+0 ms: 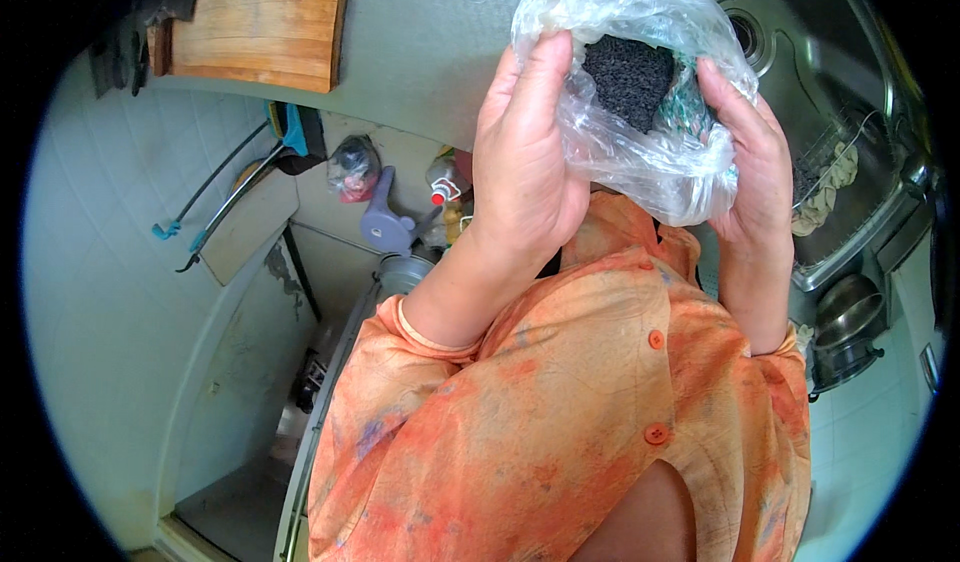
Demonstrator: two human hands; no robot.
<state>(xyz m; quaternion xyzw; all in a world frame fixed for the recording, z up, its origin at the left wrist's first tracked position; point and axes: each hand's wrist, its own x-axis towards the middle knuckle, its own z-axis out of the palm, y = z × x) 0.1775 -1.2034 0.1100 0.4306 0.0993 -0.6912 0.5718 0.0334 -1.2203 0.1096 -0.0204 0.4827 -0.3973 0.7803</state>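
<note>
Between my two hands is a clear plastic bag (640, 177), its mouth spread open toward me. Inside it sit a black, rough-textured block like a scouring sponge (628, 80) and something green and speckled (684, 102), partly covered by the plastic. My left hand (535, 147) grips the bag's left side, thumb over the rim and fingers hidden behind. On the right side, my right hand (748, 152) holds the rim with its thumb inside the opening. Both hands are raised in front of my chest, over the counter's front edge.
A metal counter (430, 32) bears a wooden board (255, 22) at far left. To the right is a steel sink (830, 62) with a wire rack and cloth (832, 190). Pots (848, 327) stand below it. Bottles (445, 182) and a purple plastic item (385, 227) are low on the left.
</note>
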